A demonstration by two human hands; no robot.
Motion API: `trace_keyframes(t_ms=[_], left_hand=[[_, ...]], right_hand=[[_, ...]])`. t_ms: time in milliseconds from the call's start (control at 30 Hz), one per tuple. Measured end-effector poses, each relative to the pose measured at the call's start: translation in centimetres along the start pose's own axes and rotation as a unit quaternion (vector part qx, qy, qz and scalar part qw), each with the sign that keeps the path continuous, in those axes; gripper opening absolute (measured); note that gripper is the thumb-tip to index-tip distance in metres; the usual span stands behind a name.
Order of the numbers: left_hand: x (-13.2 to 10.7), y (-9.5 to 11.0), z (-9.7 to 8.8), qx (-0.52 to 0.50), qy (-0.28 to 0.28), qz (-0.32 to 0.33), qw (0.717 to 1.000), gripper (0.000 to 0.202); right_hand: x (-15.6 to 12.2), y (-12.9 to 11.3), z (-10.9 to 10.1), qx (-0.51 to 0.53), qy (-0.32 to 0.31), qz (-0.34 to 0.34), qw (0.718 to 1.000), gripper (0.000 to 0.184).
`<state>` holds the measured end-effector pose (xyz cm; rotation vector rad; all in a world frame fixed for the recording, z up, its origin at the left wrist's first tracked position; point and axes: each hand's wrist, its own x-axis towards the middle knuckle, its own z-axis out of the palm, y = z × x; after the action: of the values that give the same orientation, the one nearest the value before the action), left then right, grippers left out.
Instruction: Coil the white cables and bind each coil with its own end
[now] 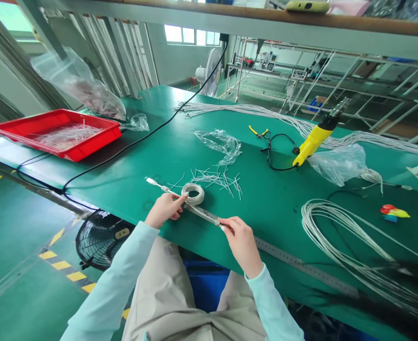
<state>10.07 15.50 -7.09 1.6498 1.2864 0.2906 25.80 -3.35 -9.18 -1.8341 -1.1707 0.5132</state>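
A small coil of white cable (202, 195) lies on the green table in front of me. My left hand (168, 207) grips its near left side with thumb and fingers. From the coil, one cable end with a white plug (152, 181) points left past this hand. Another stretch runs right to my right hand (243, 244), whose thumb and fingertips pinch it near its end; the fingers partly hide that end. Beneath the cable and along the table's near edge lies a steel ruler (301, 267). Loose thin white strips (217, 179) are scattered just behind the coil.
On the left stands a red tray (88, 150) of white strips beside a filled plastic bag (102, 97). Farther right are yellow-handled cutters (258, 132), a yellow heat gun (313, 142), a clear bag (340, 163) and looped white cables (311, 222). A black cord (152, 128) crosses the table.
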Motion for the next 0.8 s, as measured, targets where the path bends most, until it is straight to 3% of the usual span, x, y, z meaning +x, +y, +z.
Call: trace_keyframes(t_ms=[100, 167, 233, 367, 567, 800], left_hand=[[-0.4, -0.5, -1.4, 0.138, 0.049, 0.063, 0.987, 0.044], [-0.6, -0.6, -2.0, 0.195, 0.061, 0.135, 0.970, 0.034], [-0.4, -0.7, -2.2, 0.228, 0.051, 0.215, 0.948, 0.027], [0.9, -1.0, -2.3, 0.271, 0.003, 0.320, 0.908, 0.036], [1.6, -1.3, -2.3, 0.317, -0.011, 0.362, 0.876, 0.032], [1.4, -1.1, -1.5, 0.343, -0.001, 0.375, 0.861, 0.029]], right_hand=[[0.0, 0.9, -0.1, -0.028, 0.015, -0.010, 0.999, 0.027], [0.0, 1.4, -0.2, -0.041, 0.024, -0.013, 0.999, 0.030], [0.1, 1.9, -0.3, -0.049, 0.033, -0.013, 0.998, 0.032], [0.4, 2.5, -0.5, -0.042, 0.044, -0.009, 0.998, 0.034], [0.7, 2.7, -1.4, 0.016, 0.045, 0.025, 0.999, 0.026], [0.9, 3.7, -3.4, 0.076, 0.066, 0.079, 0.992, 0.026]])
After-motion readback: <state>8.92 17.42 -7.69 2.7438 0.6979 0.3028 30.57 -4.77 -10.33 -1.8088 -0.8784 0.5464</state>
